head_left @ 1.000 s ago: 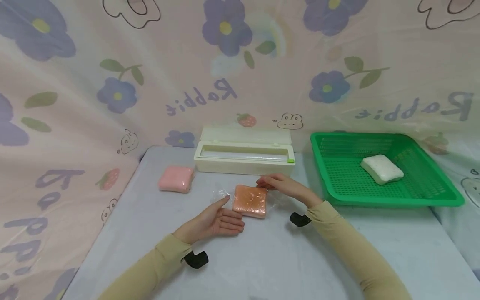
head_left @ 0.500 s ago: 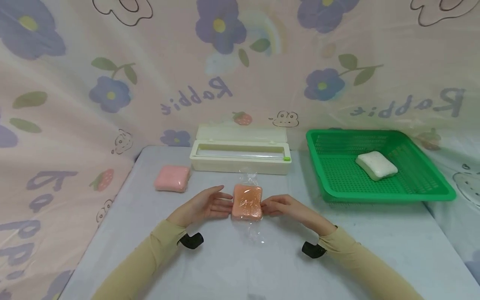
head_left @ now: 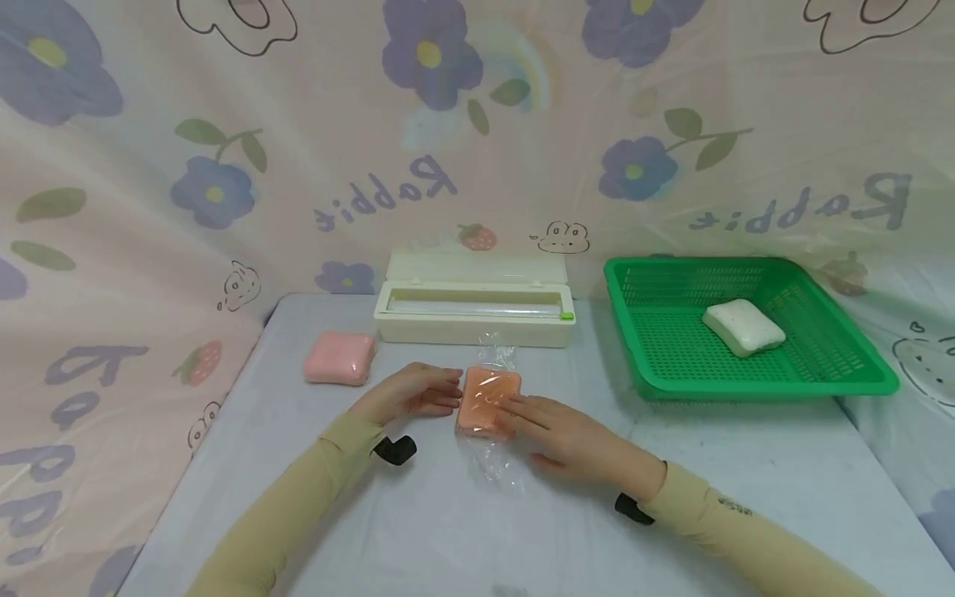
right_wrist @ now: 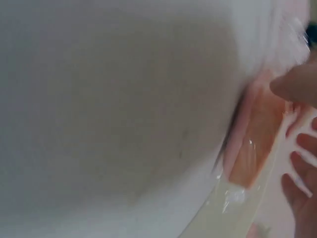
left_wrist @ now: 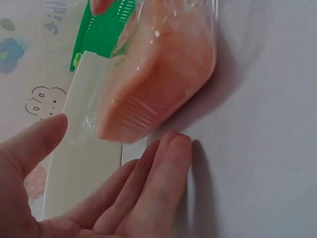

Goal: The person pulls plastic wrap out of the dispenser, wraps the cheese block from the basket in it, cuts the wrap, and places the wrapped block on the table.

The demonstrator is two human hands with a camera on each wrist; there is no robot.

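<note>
An orange, slice-shaped block (head_left: 481, 396) wrapped in clear film lies mid-table, loose film ends (head_left: 496, 355) sticking out at its far and near sides. Along its left edge is my left hand (head_left: 409, 391), fingers extended. The left wrist view shows that hand (left_wrist: 124, 193) with thumb apart and fingertips close to the wrapped block (left_wrist: 163, 79). My right hand (head_left: 582, 444) reaches over from the right, its straight fingers resting on the block's right part. In the blurred right wrist view the block (right_wrist: 252, 139) appears at the right side.
Behind the block stands a cream film dispenser (head_left: 473, 332), lid up, with a film roll inside. A pink wrapped block (head_left: 339, 358) lies left. At right a green basket (head_left: 768, 388) holds a white block (head_left: 744, 327). A patterned curtain hangs behind.
The block has been turned so its film ends point far and near instead of sideways. My right hand has moved from its right edge onto its top; the left hand stays at the left edge.
</note>
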